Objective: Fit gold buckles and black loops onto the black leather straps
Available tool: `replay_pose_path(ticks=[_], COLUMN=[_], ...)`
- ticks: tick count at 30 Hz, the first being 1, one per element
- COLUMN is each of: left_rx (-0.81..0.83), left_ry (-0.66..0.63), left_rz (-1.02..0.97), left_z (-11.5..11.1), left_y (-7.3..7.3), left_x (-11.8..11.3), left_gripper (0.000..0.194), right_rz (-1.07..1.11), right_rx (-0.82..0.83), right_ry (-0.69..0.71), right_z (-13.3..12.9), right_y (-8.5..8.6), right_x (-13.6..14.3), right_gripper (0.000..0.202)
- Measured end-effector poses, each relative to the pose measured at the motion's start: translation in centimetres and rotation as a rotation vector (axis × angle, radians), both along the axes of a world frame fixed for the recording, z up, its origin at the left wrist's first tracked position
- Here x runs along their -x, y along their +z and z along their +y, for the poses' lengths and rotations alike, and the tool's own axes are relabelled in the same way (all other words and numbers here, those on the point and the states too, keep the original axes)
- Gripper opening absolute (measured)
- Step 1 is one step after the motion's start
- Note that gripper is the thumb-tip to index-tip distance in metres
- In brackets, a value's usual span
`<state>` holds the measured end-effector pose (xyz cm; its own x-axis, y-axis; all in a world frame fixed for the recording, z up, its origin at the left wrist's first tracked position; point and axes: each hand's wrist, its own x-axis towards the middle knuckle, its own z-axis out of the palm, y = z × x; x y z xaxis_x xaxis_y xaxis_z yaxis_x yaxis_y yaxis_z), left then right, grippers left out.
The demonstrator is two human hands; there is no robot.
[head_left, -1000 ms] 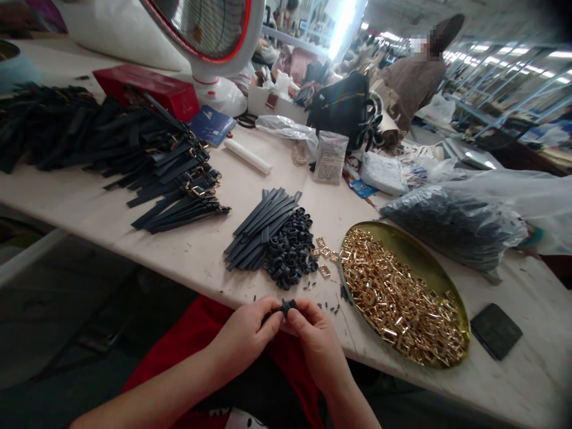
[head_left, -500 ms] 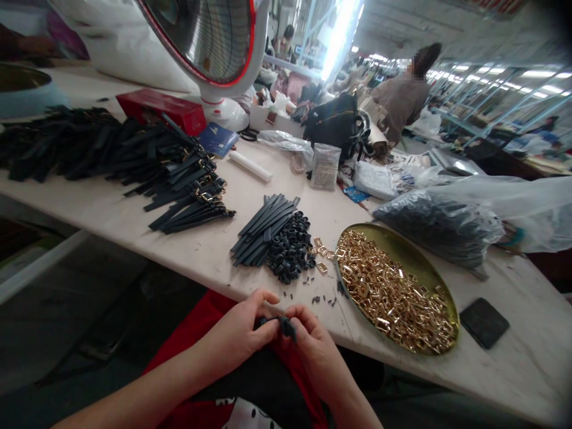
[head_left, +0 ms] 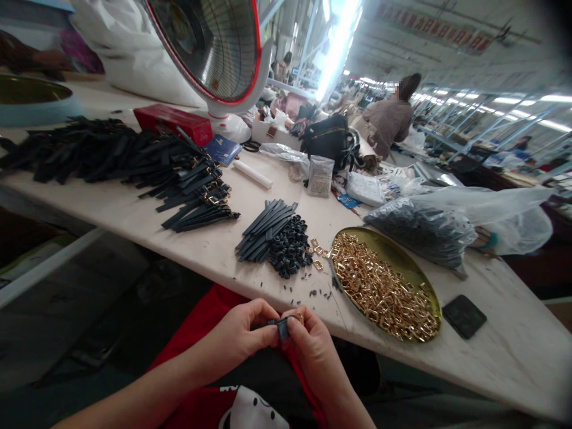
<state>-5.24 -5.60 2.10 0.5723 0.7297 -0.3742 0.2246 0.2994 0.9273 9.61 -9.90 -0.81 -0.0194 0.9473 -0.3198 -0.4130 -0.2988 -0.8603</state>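
Just off the table's front edge, my left hand (head_left: 250,328) and my right hand (head_left: 308,333) meet over a dark strap (head_left: 281,327). The left fingers pinch one side of it. My right thumb and fingers press on the other side, where a bit of gold buckle shows; the fingers hide most of both. Beyond my hands lies a stack of flat dark straps (head_left: 263,229) beside a heap of small dark loops (head_left: 291,247). Several loose gold buckles (head_left: 317,264) lie between that heap and a round gold tray (head_left: 397,244) filled with gold buckles (head_left: 379,286).
A long pile of dark straps with buckles (head_left: 111,152) covers the left of the table (head_left: 201,250). Behind stand a fan heater (head_left: 210,53), a red box (head_left: 174,122) and a black bag (head_left: 328,140). A plastic bag (head_left: 424,223) and a black square (head_left: 465,316) lie right.
My hands have turned the strap, and its flat face and a bit of gold buckle now show between them. The camera view has shifted slightly.
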Motion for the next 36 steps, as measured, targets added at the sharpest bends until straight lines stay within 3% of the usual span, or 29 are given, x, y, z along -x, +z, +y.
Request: replay_pose_path(ticks=[4,8,15,19,21,24,26,29,33,36], left_rx=[0.065,0.066,0.125,0.117,0.138,0.139,0.124,0.121,0.141,0.143], left_ry=[-0.002,0.011,-0.057,-0.059,-0.066,-0.083,-0.099,-0.132,-0.163,-0.176], left_rz=[-0.065,-0.064,-0.021,-0.010,0.013,0.039,0.057,0.079,0.093,0.113], left_z=[-0.2,0.0,0.5,0.8,1.1,1.7,2.2,2.7,3.2,3.4], left_y=[0.1,-0.3,-0.6,-0.8,-1.0,-1.6,-1.9,-2.0,-2.0,-2.1], left_x=[0.3,0.4,0.3,0.3,0.1,-0.3,-0.5,-0.6,-0.7,-0.9], left_gripper=[0.021,0.020,0.023,0.022,0.022,0.023,0.022,0.024,0.023,0.023], right_rz=[-0.160,-0.355,-0.140,-0.092,-0.283,-0.718,-0.861,-0.795,-0.517,-0.541], right_rx=[-0.064,-0.095,0.078,0.136,0.087,-0.139,-0.252,-0.184,0.007,0.023], right_ry=[-0.112,0.016,0.235,0.332,0.332,0.302,0.305,0.341,0.429,0.418], right_z=[0.3,0.5,1.0,1.4,1.5,1.5,1.5,1.9,2.5,2.7], right_y=[-0.3,-0.3,0.0,0.0,0.0,-0.2,-0.5,-0.9,-0.9,-1.0], right_x=[0.3,-0.3,-1.7,-2.0,-2.1,-2.0,-2.1,-2.6,-3.3,-3.4], right_gripper=[0.028,0.014,0.026,0.019,0.012,0.003,0.005,0.004,0.006,0.005])
